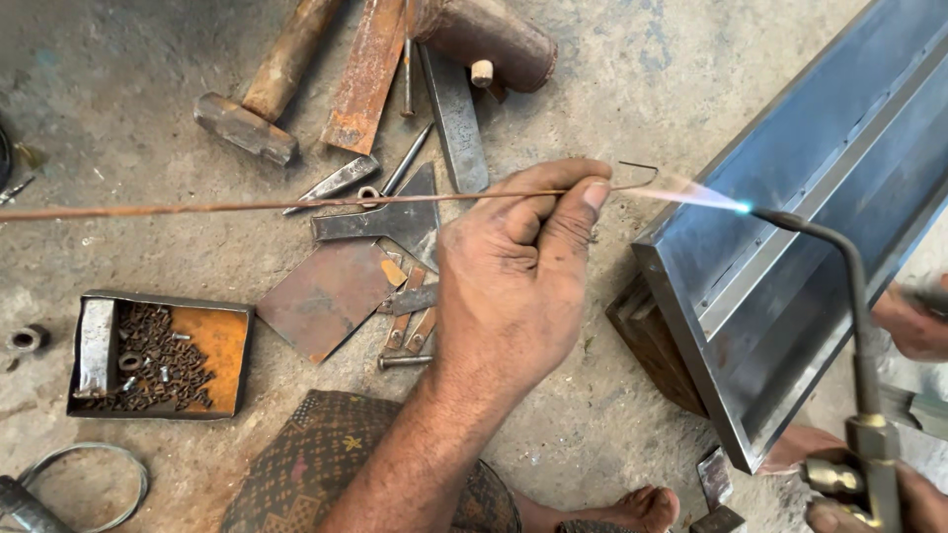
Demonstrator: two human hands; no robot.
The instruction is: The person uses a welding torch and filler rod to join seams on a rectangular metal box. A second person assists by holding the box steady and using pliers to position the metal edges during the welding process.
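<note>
While your left hand [513, 266] pinches the thin filler rod [247, 205] with its hooked tip in the flame of the torch [857, 326], gripped low by your right hand [913, 503], fingers mostly hidden, beside the steel channel [790, 237], drifting heat could scorch your fingertips.

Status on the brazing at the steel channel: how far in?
Done: torch is lit and the channel sits propped on a wooden block. In hand: left hand pinches the long filler rod, its hooked tip in the blue flame; right hand grips the torch. Left: no bead shows on the channel's corner yet.
</note>
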